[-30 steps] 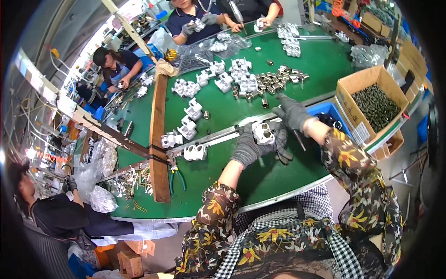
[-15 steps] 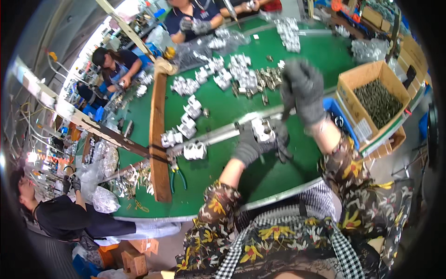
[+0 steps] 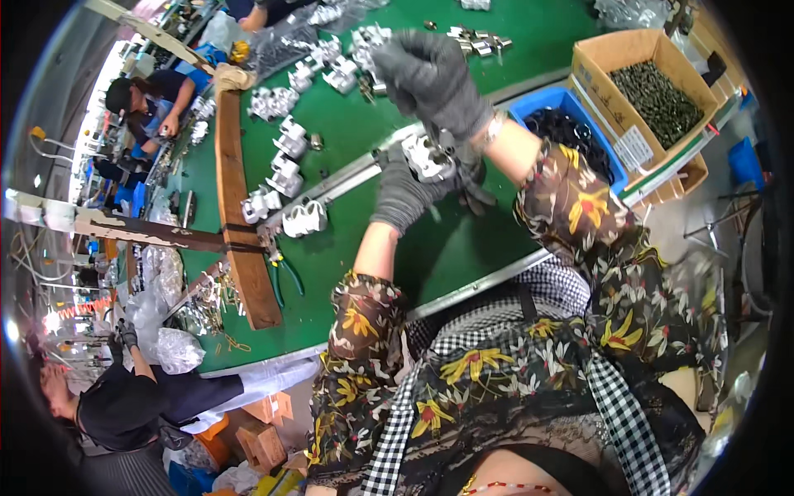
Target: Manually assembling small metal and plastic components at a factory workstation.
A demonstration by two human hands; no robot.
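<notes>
My left hand (image 3: 404, 197) grips a silver metal casting (image 3: 427, 160), seemingly steadying it near my curled right hand (image 3: 438, 87), whose pinch I can't tell.

A silvery metal casting (image 3: 427, 159) is held by the gray-gloved left hand (image 3: 404, 195) above a green table (image 3: 356, 219); near the raised right hand (image 3: 440, 83), similar castings (image 3: 340, 76) are scattered.

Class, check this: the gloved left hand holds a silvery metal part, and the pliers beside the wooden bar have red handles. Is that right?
The colour is wrong: in the head view, the pliers beside the wooden bar have green handles, not red. The gloved left hand does hold a silvery metal part.
</notes>
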